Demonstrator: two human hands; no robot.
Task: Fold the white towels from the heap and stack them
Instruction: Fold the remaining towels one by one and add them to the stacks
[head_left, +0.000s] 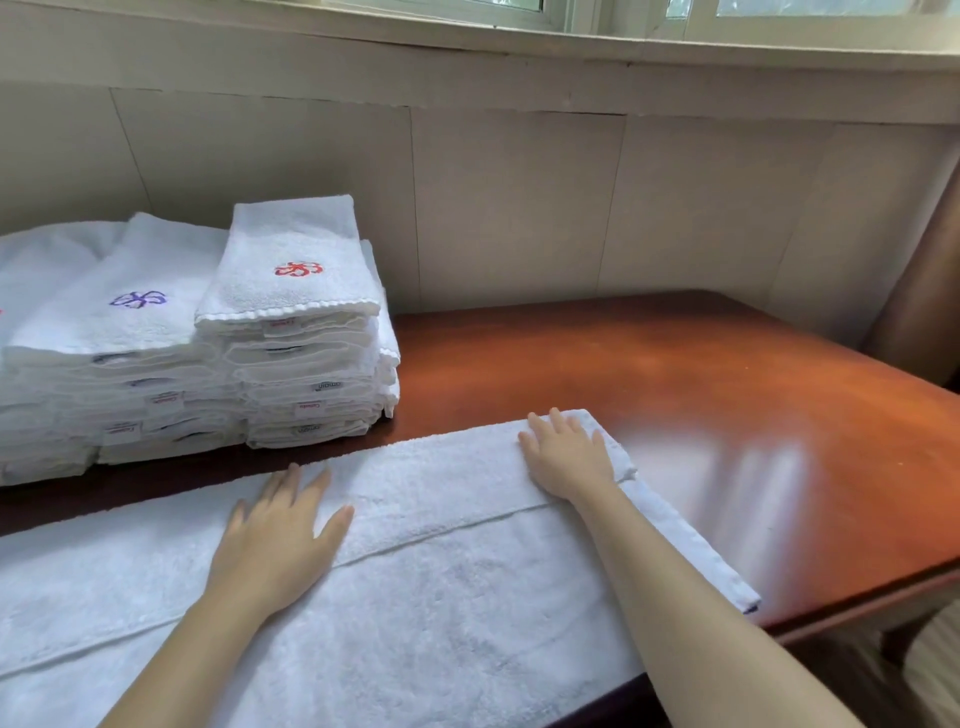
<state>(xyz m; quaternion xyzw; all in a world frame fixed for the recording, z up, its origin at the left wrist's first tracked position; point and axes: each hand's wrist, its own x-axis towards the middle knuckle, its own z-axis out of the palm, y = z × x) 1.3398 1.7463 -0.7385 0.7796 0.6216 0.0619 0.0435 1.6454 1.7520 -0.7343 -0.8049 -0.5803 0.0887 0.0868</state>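
Note:
A long white towel (441, 587) lies spread across the near part of the wooden table, with its far long side folded over towards me so a hem line runs along its length. My left hand (280, 530) rests flat on the folded part near the middle, fingers spread. My right hand (566, 457) presses flat on the towel's far right corner. Neither hand grips the cloth. Behind the towel at the left stand stacks of folded white towels: one with a red emblem on top (296, 291) and a lower one with a purple emblem (130, 312).
The reddish-brown table (675, 395) stretches to the right of the stacks, its right edge running diagonally. A beige panelled wall and a window sill stand behind. A dark chair back (919, 291) shows at the far right.

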